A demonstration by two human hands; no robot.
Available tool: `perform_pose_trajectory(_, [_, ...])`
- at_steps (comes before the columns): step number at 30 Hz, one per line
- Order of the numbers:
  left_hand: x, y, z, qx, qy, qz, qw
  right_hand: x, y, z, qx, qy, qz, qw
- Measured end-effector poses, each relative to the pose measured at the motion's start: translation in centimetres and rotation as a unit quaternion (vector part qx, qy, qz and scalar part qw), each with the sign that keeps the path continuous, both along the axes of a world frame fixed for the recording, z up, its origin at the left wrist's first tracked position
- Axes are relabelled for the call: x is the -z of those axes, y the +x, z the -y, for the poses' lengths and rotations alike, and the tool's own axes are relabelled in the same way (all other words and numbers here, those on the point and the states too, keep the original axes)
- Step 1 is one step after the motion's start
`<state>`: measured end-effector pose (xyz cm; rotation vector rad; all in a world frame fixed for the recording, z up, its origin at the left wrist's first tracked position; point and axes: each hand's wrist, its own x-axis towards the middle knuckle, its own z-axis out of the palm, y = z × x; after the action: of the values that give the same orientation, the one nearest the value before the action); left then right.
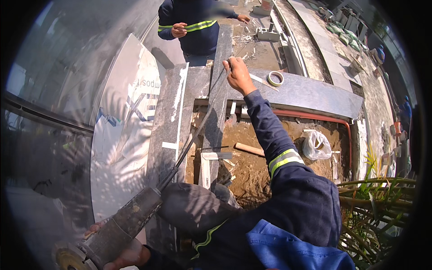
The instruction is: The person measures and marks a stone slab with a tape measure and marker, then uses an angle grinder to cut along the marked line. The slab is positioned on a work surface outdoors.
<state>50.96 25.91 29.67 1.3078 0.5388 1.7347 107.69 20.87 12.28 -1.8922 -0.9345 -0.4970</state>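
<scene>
At the lower left my left hand (130, 255) is wrapped round the body of a dusty angle grinder (128, 225). The grinder's disc (71, 259) shows at the lower left rim of the view. From its rear end a dark power cord (194, 137) runs up and away toward my right hand (238, 75). That hand is stretched far forward with its fingers closed, and the cord leads into it. Beneath the cord a long narrow grey stone slab (219, 101) lies across other grey slabs. A metal square (211, 156) rests over the slab's near end.
A co-worker (193, 22) stands beyond the slabs, both hands raised. A tape roll (276, 78) sits on the right-hand slab (315, 92). Below it are dug soil (256, 180), an orange pipe (315, 118), a wooden handle (249, 149) and a plastic bag (316, 145). Plants (375, 202) border the right.
</scene>
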Motion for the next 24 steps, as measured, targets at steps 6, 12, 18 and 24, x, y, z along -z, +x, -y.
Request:
perform_pose_trajectory(6, [-0.2, -0.4, 0.4, -0.006, 0.025, -0.013, 1.0, 1.5, -0.5, -0.3, 0.005, -0.018, -0.031, 0.999])
perform_pose_trajectory(12, [-0.1, 2.4, 1.2, -0.038, 0.02, -0.045, 0.998, 2.0, 0.4, -1.1, 0.003, 0.019, -0.028, 0.999])
perform_pose_trajectory(18, [1.4, 5.0, 1.7, 0.004, 0.003, -0.079, 0.997, 2.0, 2.2, -0.6, 0.011, -0.017, -0.024, 1.0])
perform_pose_trajectory(24, [1.7, 8.1, 2.7, 0.003, -0.025, -0.088, 0.996, 2.9, 2.2, 1.0, 0.01, -0.017, -0.032, 0.999])
